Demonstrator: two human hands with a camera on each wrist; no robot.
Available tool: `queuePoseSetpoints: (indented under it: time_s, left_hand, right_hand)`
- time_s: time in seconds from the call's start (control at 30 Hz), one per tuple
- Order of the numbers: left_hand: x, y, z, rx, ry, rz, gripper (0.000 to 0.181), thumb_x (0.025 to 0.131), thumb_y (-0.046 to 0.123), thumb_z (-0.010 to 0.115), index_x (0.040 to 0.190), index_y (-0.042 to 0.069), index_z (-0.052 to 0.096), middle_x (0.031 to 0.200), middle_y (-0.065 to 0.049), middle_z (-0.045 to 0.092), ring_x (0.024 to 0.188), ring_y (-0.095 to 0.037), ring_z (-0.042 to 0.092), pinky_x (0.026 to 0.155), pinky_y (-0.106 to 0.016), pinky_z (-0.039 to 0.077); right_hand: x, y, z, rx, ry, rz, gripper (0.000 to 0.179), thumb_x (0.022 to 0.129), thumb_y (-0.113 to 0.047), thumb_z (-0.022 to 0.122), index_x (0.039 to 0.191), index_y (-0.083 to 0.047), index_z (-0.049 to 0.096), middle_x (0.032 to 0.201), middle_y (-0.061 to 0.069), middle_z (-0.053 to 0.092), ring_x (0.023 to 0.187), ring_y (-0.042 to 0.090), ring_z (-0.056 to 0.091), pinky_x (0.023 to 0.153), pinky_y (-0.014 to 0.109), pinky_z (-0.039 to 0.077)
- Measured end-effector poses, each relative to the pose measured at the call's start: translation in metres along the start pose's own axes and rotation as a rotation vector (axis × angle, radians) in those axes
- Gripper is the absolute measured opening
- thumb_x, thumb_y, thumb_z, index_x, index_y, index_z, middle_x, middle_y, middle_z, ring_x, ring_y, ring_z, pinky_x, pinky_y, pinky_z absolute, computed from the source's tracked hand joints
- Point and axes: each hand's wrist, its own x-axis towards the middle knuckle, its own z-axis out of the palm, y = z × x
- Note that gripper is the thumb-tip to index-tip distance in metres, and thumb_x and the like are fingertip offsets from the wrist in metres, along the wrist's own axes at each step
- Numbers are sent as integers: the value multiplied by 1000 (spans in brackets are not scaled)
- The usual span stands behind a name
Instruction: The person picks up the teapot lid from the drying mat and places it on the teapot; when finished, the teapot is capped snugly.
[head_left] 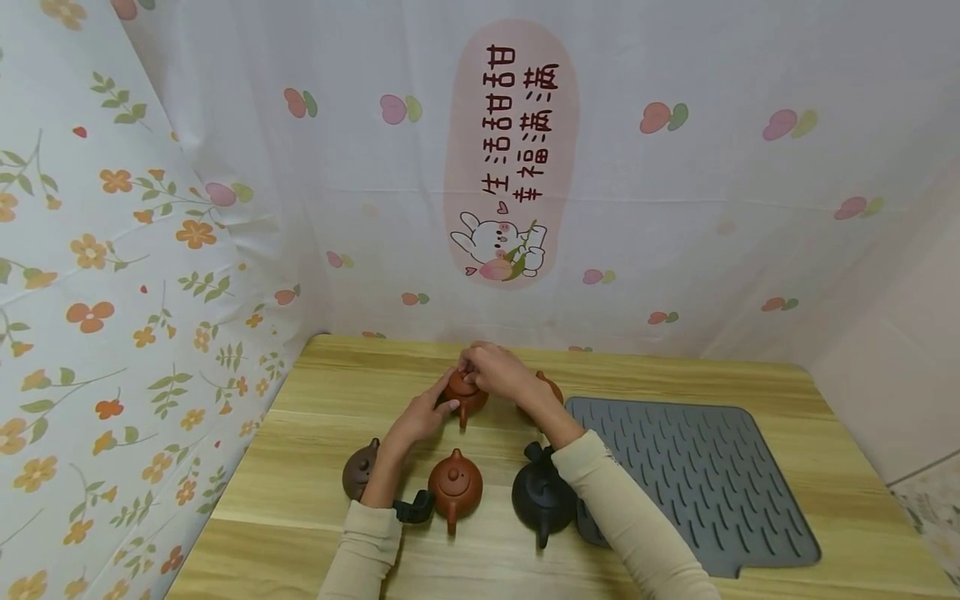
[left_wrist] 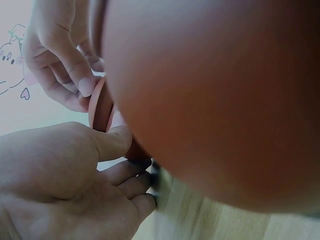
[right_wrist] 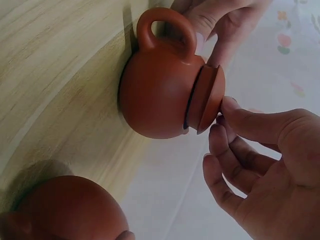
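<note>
A reddish-brown clay teapot (head_left: 468,403) stands toward the back of the wooden table, its handle facing me. My left hand (head_left: 422,418) holds the side of its body, with the thumb near the handle. Above it, my right hand (head_left: 495,369) pinches the teapot's lid (right_wrist: 211,100) at the top between thumb and fingers. In the right wrist view the lid sits at the pot's mouth, slightly tilted, with a dark gap along the rim. The lid's knob is hidden by the fingers. A large rounded clay surface (left_wrist: 210,100) fills much of the left wrist view.
A second reddish teapot (head_left: 454,485) stands in front, a dark brown one (head_left: 357,472) left of it beside my left forearm. A black teapot (head_left: 538,498) is near my right sleeve. Another reddish teapot (head_left: 553,387) is partly behind my right wrist. A grey ridged mat (head_left: 697,475) lies right.
</note>
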Motion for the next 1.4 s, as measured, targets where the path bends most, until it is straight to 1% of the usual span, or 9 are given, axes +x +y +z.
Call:
queuePoseSetpoints:
  time_s: [0.33,0.57,0.63,0.83,1.03,1.13,1.23,1.3,1.4]
  left_hand:
    - [2,1,1,4,-7,0,63,116,10,55,173,3,29,167,-35,43,153,-56,43,124,-69,39]
    - [4,1,5,-3,-10,0,64,116,10,55,173,2,28,168,-35,41,153,-57,42,124,-69,39]
    - [5,1,6,-5,-12,2,65,116,11,56,173,1,27,168,-36,40,154,-57,42,124,-69,39]
    - [10,1,6,-15,-14,-2,66,115,13,57,173,0,27,169,-36,39,155,-55,40,125,-68,37]
    - [17,-1,4,14,-45,16,67,115,13,58,172,-2,27,169,-36,38,155,-56,40,124,-69,38]
    - [16,-2,4,-2,-62,-6,68,115,15,58,173,-3,25,171,-36,36,157,-56,37,125,-69,37]
    - [15,-2,3,-37,-72,-34,70,116,15,58,173,-4,23,172,-36,32,159,-55,33,128,-69,34]
    - [13,-1,2,-56,-70,-55,72,115,15,59,172,-7,21,173,-37,30,160,-55,31,129,-68,32]
    - [5,3,-2,-34,-40,-69,71,116,17,57,171,-10,21,171,-38,33,159,-54,34,129,-67,33]
  right_hand:
    - [-1,1,1,-7,-18,37,15,100,9,73,111,1,77,110,15,73,102,29,74,89,42,65]
    - [1,-4,0,-109,-32,47,13,99,8,74,108,0,79,108,16,75,100,30,74,86,42,65]
    - [2,-4,0,-119,-39,57,13,99,9,73,108,0,78,107,16,75,100,31,74,85,41,65]
    - [2,0,2,-78,-33,85,13,99,10,73,108,1,78,107,16,76,98,30,74,83,41,64]
    - [3,7,5,-79,-25,63,15,98,12,72,108,3,78,106,17,75,97,30,72,82,40,63]
    - [1,8,6,-46,-43,43,19,98,13,70,113,5,78,110,19,76,101,32,72,84,41,63]
    - [-4,8,5,-5,-50,12,20,101,10,69,120,7,77,114,21,77,106,34,74,88,43,64]
    - [-13,9,3,25,-33,-18,20,105,4,69,124,7,76,118,22,77,111,36,74,92,44,64]
    - [-37,10,-2,46,53,-63,24,111,-8,66,128,5,76,125,21,77,119,37,73,100,48,63]
